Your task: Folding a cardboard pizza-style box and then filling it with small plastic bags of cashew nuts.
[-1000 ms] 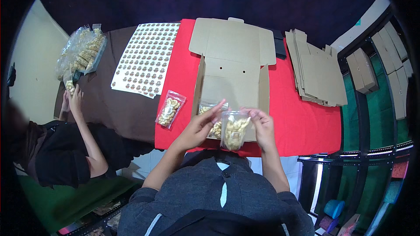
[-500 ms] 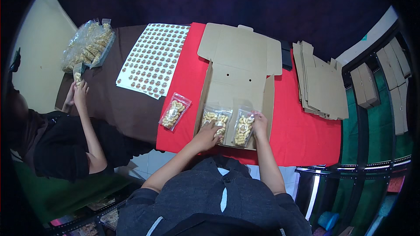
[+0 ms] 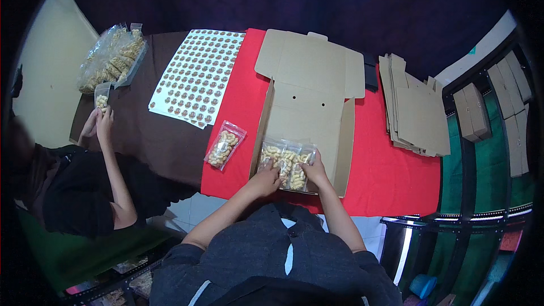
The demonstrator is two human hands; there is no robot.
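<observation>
An open brown cardboard box [image 3: 311, 113] lies in front of me, its lid folded back. Clear zip pouches of pale, curled snack pieces stand side by side at its near end. My left hand [image 3: 265, 181] has its fingers closed over the left-hand snack pouch [image 3: 273, 152], partly hiding it. At the right side, my right hand [image 3: 316, 172] grips the edge of another snack pouch [image 3: 298, 177], thumb on its front. Those pouches touch or overlap, so their borders are hard to make out. Outside the box, to the left, lies a separate snack pouch [image 3: 225, 145].
Sticker sheets [image 3: 192, 76] lie on the brown cloth at left. Beyond them is a big clear bag of snack pouches [image 3: 116, 59]. A co-worker's hands [image 3: 99, 123] hold a small pouch [image 3: 102, 97]. Flattened cardboard boxes [image 3: 416, 107] are stacked at right, near shelves [image 3: 473, 158].
My right hand has moved left with its pouch, bringing it against the others in the box. My left hand stays nearly in place. The co-worker's small pouch now shows more fully.
</observation>
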